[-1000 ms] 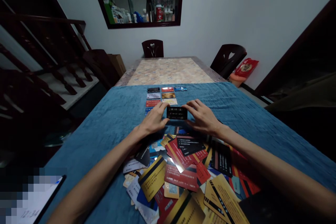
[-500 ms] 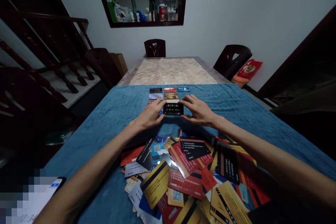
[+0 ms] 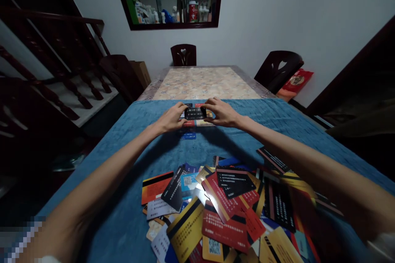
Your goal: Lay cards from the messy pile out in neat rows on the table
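The left hand (image 3: 173, 118) and the right hand (image 3: 222, 113) held one black card (image 3: 195, 113) between them, over the far part of the blue cloth (image 3: 129, 144). The left fingers (image 3: 180, 107) were closed on the card's left edge and the right fingers (image 3: 212, 101) on its right edge, each pair parted only by the card's height. The card was level from side to side, its lettered face turned to the near side; contact between its lower edge and the cards below could not be determined. Laid-out cards lay beneath and around it, partly covered by the hands: a red card (image 3: 189, 123) just on the near side, a pale card (image 3: 205, 123) to the right of the red one, and a blue card (image 3: 188, 136) nearest. On the near part of the cloth, well apart from the hands, lay a loose pile (image 3: 224, 230) of overlapping cards, many with stripes and printed text uppermost, among them a yellow card (image 3: 185, 230) at its left. The cloth covered the near part of the bench (image 3: 212, 80); the far part showed a patterned beige top. A chair (image 3: 183, 54) stood at the far end.
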Available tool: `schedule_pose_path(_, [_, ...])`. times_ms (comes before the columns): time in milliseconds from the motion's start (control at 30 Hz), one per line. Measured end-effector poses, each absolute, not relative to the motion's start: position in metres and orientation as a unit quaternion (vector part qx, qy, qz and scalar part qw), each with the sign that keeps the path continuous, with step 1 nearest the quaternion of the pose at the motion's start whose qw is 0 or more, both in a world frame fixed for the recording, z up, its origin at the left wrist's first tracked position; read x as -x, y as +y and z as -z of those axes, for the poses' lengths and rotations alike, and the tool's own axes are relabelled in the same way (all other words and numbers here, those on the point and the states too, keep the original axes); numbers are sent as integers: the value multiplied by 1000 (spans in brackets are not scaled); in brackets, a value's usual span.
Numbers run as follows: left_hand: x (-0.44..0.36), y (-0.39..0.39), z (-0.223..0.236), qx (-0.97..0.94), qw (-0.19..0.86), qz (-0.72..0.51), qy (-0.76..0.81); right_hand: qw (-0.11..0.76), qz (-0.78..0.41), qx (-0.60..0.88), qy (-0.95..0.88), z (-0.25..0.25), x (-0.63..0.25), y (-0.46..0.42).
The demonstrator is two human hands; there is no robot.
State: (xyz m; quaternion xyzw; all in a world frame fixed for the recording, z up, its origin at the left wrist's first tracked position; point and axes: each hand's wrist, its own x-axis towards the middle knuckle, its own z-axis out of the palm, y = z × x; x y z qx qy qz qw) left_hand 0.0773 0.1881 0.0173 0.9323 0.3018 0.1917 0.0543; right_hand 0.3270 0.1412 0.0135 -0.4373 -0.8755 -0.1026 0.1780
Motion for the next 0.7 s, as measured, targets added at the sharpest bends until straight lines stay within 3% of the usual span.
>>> schedule_pose_path(700, [-82, 302, -6, -902, 16, -101, 419, 100, 69, 530, -839, 8, -302, 268])
